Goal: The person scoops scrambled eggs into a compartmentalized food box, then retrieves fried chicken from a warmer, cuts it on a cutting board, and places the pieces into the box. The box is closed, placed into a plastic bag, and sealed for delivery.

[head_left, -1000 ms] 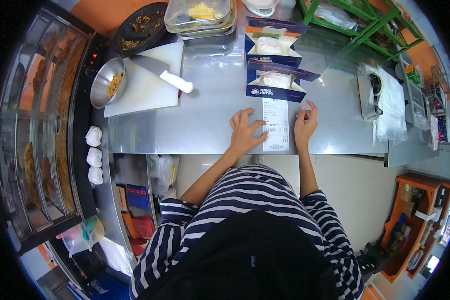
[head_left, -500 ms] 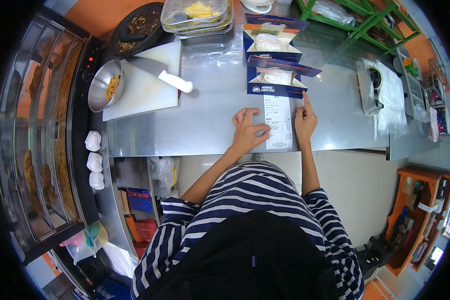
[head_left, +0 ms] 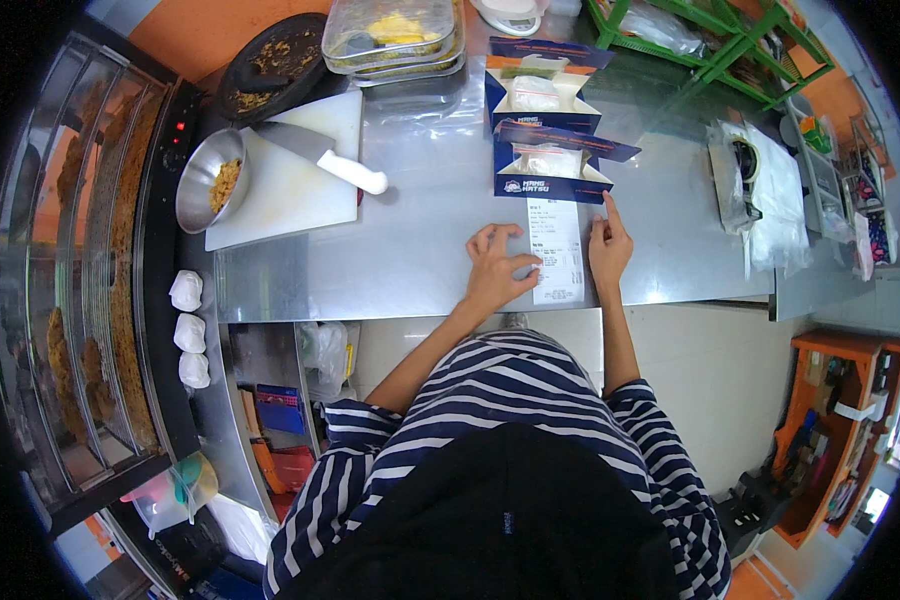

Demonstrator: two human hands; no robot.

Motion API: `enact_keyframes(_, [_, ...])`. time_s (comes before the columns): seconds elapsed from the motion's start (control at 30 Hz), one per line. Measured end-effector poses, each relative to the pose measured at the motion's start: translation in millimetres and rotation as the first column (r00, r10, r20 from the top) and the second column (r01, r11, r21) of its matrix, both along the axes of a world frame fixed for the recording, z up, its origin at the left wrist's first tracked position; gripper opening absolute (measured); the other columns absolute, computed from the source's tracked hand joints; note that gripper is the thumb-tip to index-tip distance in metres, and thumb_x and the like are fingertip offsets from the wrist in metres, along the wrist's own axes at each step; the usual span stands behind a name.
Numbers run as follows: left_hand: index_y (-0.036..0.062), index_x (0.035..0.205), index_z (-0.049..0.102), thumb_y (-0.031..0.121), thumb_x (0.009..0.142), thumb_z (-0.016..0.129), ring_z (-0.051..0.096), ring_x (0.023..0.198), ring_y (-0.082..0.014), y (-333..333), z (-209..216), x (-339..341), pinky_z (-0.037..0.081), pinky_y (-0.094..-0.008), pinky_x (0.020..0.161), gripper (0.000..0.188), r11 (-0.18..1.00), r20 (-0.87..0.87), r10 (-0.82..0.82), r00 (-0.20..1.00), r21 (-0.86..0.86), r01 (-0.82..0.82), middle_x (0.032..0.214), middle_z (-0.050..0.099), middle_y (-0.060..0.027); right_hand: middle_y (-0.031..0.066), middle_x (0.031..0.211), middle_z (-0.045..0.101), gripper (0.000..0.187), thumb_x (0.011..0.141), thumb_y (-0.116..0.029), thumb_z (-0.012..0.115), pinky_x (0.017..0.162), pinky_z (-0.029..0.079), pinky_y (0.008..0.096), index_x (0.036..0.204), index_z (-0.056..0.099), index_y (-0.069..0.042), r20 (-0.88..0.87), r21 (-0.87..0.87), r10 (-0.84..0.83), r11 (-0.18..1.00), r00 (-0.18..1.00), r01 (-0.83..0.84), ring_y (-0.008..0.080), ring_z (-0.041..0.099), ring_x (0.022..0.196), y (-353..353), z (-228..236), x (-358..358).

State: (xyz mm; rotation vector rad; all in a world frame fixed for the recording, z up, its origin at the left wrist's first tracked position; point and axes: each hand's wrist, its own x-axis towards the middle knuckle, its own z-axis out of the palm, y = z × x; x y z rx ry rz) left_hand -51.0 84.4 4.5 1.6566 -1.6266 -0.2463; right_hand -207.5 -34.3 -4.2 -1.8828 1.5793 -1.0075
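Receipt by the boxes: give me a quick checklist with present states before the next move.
1. Receipt face up on the steel counter: ok.
2. Receipt's far end free of the near box: cannot tell; it meets the box's front edge.
3. Left hand off the receipt: not ok; its thumb overlaps the left edge.
4. Right hand off the near box: cannot tell; its index fingertip is at the front right corner.
5. Near box and far box closed: not ok; both stand open.
6. Knife away from both hands: ok.
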Motion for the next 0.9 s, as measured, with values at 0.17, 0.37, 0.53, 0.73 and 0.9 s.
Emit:
enact_keyframes(0.17, [0.0201, 0.075, 0.069, 0.022, 0.060, 0.069, 0.032, 0.106, -0.0316, 0.9, -6.8, -1.3, 0.022, -0.0461, 0.088, 0.016, 1.000, -0.011, -0.005, 1.000, -0.009, 0.005, 0.107, 0.046, -0.0081, 0.0088, 0.059, 0.053, 0.031, 0.080, -0.012, 0.054, 0.052, 0.040, 0.0271, 0.112, 0.056, -0.012, 0.139, -0.039, 0.016, 0.999, 0.990, -0.011, 0.0125, 0.046, 0.050, 2.6, -4.3, -0.6])
enact_keyframes(0.37, [0.0087, 0.077, 0.066, 0.013, 0.068, 0.067, 0.051, 0.082, -0.0219, 21.5, 15.8, 25.2, 0.038, -0.0324, 0.071, 0.010, 0.982, -0.292, 0.106, 0.951, -0.117, -0.145, 0.085, 0.057, -0.0067, 0.0035, 0.054, 0.049, 0.020, 0.080, -0.011, 0.057, 0.046, 0.035, 0.0246, 0.063, 0.057, 0.000, 0.193, -0.059, 0.089, 0.995, 0.977, -0.079, 0.0090, 0.041, 0.047, 25.1, 59.3, 7.6])
enact_keyframes(0.53, [0.0036, 0.081, 0.063, 0.011, 0.073, 0.064, 0.056, 0.066, -0.0188, 23.3, 55.4, 120.3, 0.041, -0.0281, 0.056, 0.011, 0.858, -0.329, 0.402, 0.855, -0.191, -0.477, 0.071, 0.060, -0.0080, 0.0103, 0.074, 0.059, 0.015, 0.083, -0.011, 0.052, 0.062, 0.043, 0.0268, 0.083, 0.059, 0.002, 0.245, -0.313, 0.550, 0.824, 0.798, -0.472, 0.0157, 0.055, 0.067, -23.6, 132.4, 111.0])
enact_keyframes(0.73, [0.0054, 0.084, 0.063, 0.016, 0.077, 0.059, 0.056, 0.063, -0.0184, -60.3, 86.5, 264.3, 0.042, -0.0293, 0.057, 0.013, 0.810, -0.463, 0.427, 0.777, -0.188, -0.556, 0.073, 0.059, -0.0073, 0.0202, 0.085, 0.060, 0.018, 0.076, -0.007, 0.051, 0.069, 0.046, 0.0350, 0.087, 0.061, 0.002, -0.252, -0.253, 0.718, 0.598, 0.649, -0.760, 0.0323, 0.058, 0.078, -105.0, 132.3, 313.4])
enact_keyframes(0.9, [0.0066, 0.092, 0.058, 0.033, 0.068, 0.066, 0.054, 0.077, -0.0239, -128.5, 90.9, 320.4, 0.045, -0.0357, 0.064, 0.037, 0.789, -0.153, 0.588, 0.795, -0.109, -0.605, 0.083, 0.053, -0.0090, 0.0226, 0.082, 0.059, 0.017, 0.067, -0.004, 0.052, 0.070, 0.047, 0.0414, 0.079, 0.061, 0.003, -0.566, 0.080, 0.542, 0.786, 0.621, -0.613, 0.0353, 0.059, 0.077, -140.6, 117.6, 376.6])
